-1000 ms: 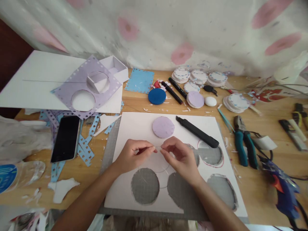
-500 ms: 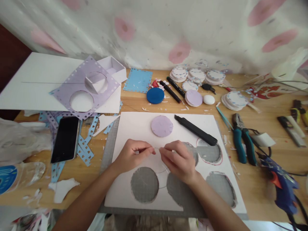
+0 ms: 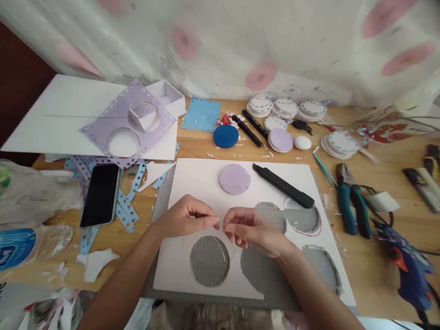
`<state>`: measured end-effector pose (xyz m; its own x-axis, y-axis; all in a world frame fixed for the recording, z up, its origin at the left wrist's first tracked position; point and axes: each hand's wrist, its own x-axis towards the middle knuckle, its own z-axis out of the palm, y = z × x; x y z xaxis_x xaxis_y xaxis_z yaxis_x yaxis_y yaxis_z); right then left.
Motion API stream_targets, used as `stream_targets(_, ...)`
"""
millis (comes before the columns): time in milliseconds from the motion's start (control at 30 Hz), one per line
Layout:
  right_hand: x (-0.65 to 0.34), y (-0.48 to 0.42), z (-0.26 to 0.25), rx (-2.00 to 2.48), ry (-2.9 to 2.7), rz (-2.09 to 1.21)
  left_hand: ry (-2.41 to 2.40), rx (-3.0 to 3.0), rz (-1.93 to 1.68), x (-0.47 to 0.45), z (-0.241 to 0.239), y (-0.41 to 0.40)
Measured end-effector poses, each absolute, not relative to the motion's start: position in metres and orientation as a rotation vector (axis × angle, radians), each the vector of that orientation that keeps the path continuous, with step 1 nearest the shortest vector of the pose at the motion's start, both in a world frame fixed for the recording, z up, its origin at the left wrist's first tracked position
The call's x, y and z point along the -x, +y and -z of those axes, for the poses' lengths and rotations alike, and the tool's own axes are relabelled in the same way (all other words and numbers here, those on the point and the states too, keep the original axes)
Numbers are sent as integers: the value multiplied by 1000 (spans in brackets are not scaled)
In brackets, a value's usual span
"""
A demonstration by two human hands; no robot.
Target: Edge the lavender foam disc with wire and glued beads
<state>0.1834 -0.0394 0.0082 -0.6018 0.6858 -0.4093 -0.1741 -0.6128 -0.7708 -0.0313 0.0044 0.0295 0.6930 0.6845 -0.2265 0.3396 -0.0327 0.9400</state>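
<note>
My left hand (image 3: 185, 219) and my right hand (image 3: 252, 230) meet fingertip to fingertip above a white foam board (image 3: 202, 183) with several round holes cut in it. Both hands pinch a thin wire (image 3: 229, 245) that curves down in a loop under my right hand. A lilac foam disc (image 3: 234, 178) lies on the board just beyond my hands. A black utility knife (image 3: 283, 185) rests on the board to the right of the disc.
Teal-handled pliers (image 3: 350, 201) and a blue glue gun (image 3: 409, 266) lie at the right. A black phone (image 3: 102, 194) lies at the left among blue paper strips. Markers (image 3: 252, 126), a blue disc (image 3: 226, 136) and stacks of round cutouts (image 3: 285, 109) sit at the back.
My hands have drawn closer together and shifted slightly toward me. The wire loop now hangs shorter under my right hand. The view has shifted a little.
</note>
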Motion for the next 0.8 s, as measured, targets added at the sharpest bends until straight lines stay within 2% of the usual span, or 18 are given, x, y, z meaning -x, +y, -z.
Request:
stream_targets(100,-182,-41,-7,1048,-1098,-2147,857,-1640,-303,31,-29,4)
stream_targets(167,-180,-43,-8,1115,-1327,-1904,896,-1611,-287,30,-30,3)
stream_targets(400,-175,-51,-3,1079,-2195,-441,952,-1389,-250,24,-35,0)
stream_targets(500,-177,-52,1,1023,-2297,-102,929,-1298,-223,26,-36,1)
stream_targets(567,-179,-53,3,985,-2290,-74,875,-1235,-235,29,-34,2)
stream_targets(633,-179,-52,2,977,-2206,-220,824,-1168,-267,31,-32,3)
stream_targets(800,-177,-49,-7,1160,-1677,-1147,771,-987,-397,30,-22,3)
